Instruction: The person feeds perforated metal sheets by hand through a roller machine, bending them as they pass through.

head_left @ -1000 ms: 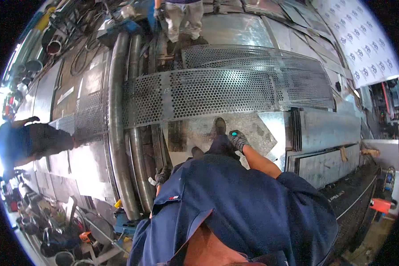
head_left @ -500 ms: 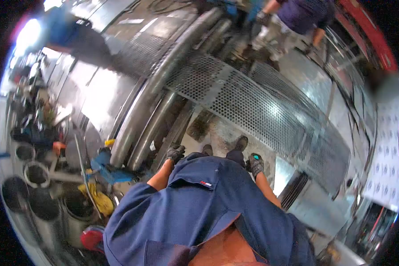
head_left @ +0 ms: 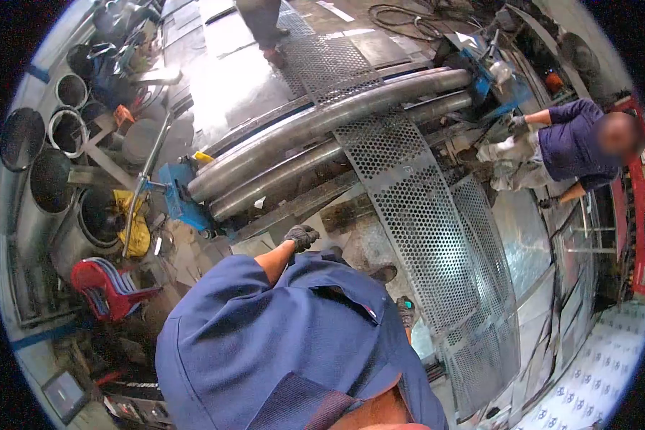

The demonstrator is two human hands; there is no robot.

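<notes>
My left hand [head_left: 302,236], in a dark grey glove, hangs over the floor beside the rollers with its fingers curled in and nothing seen in them. Lower right, my right hand [head_left: 406,309] is gloved too, with a teal spot on its back; it is close to the edge of a perforated metal sheet [head_left: 424,222], its fingers mostly hidden. That long, curved sheet comes out from the rollers. The upper roller [head_left: 294,136] and lower roller [head_left: 279,175] are thick steel cylinders, mounted in a blue end frame [head_left: 181,192].
At the right a person [head_left: 577,147] in a dark top stands by the sheet, one arm toward the rollers' far end. Another person's legs [head_left: 261,25] show at the top. Large pipes [head_left: 46,183], a yellow cloth [head_left: 132,222] and red chairs [head_left: 111,287] lie to the left.
My view has turned right, so the rollers and sheet appear rotated. My left hand is raised farther from my body; the person on the right is now fully in view.
</notes>
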